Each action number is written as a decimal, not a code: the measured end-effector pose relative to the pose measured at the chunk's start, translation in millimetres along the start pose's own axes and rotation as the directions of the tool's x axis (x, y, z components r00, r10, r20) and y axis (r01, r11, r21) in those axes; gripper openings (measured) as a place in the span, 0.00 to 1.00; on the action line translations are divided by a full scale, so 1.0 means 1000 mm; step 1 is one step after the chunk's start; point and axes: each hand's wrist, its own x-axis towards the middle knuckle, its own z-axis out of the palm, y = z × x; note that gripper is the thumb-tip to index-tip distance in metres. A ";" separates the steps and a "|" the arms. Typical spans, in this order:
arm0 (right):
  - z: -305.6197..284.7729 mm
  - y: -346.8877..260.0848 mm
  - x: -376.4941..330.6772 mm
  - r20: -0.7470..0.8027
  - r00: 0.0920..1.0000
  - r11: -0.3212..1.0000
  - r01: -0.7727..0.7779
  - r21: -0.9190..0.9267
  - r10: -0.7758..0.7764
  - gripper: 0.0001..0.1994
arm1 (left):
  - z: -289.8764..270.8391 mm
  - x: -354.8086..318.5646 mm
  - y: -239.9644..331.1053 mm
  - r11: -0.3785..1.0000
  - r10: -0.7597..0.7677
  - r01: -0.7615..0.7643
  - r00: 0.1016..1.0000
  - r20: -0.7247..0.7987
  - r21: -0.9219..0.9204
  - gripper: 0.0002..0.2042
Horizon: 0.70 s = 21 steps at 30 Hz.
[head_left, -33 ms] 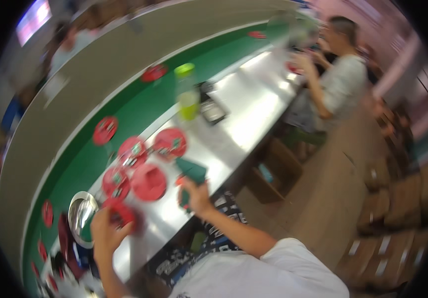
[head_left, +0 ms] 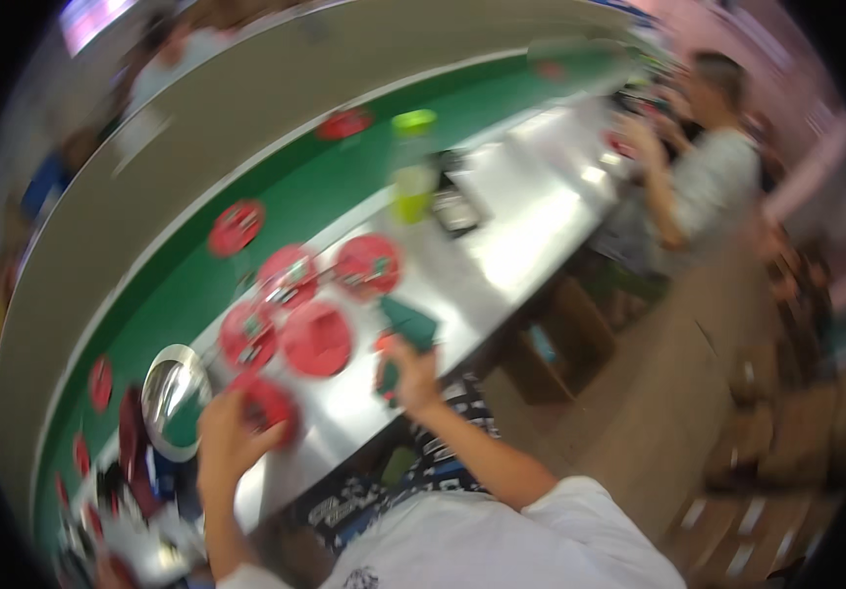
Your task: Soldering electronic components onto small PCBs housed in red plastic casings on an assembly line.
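Note:
My left hand (head_left: pixel 232 442) is closed on the edge of a red round part (head_left: pixel 271 402) at the near left of the metal bench; blur hides its detail. In my right hand (head_left: pixel 413 373) is a dark green, pistol-shaped power tool (head_left: pixel 408 322) with an orange-red patch, held just above the bench's front edge. Its tip is too blurred to make out. Between and beyond the hands lie a plain red disc (head_left: pixel 317 339) and several red round parts (head_left: pixel 288 275) with small green and silvery pieces on them. Nearest the tool is the red part (head_left: pixel 367 265) at the right of this group.
A green conveyor belt (head_left: pixel 295 182) carrying red parts curves along the bench's far side. On the metal bench (head_left: pixel 521 216) stand a yellow-green-capped bottle (head_left: pixel 413 167), a dark device (head_left: pixel 457 213) and a round mirror (head_left: pixel 176 402). Another person (head_left: pixel 713 162) sits farther right; cardboard boxes (head_left: pixel 796 432) are behind.
The view has swung slightly, so the bench and its things appear farther right and a little higher. Both hands keep their grips.

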 end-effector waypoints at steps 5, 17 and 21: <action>-0.014 -0.012 0.004 -0.077 0.996 0.993 0.050 0.108 -0.042 0.12 | 0.043 0.015 -0.006 0.998 0.001 0.000 1.000 -0.013 0.069 0.23; 0.014 -0.013 0.000 -0.047 0.993 0.993 0.111 -0.040 -0.113 0.18 | -0.006 0.006 -0.147 0.909 -0.355 0.371 0.928 -0.114 0.190 0.09; 0.001 -0.006 0.005 0.019 0.995 0.996 0.094 -0.012 -0.093 0.17 | 0.002 0.002 -0.160 0.957 -0.287 0.291 0.941 -0.178 -0.005 0.08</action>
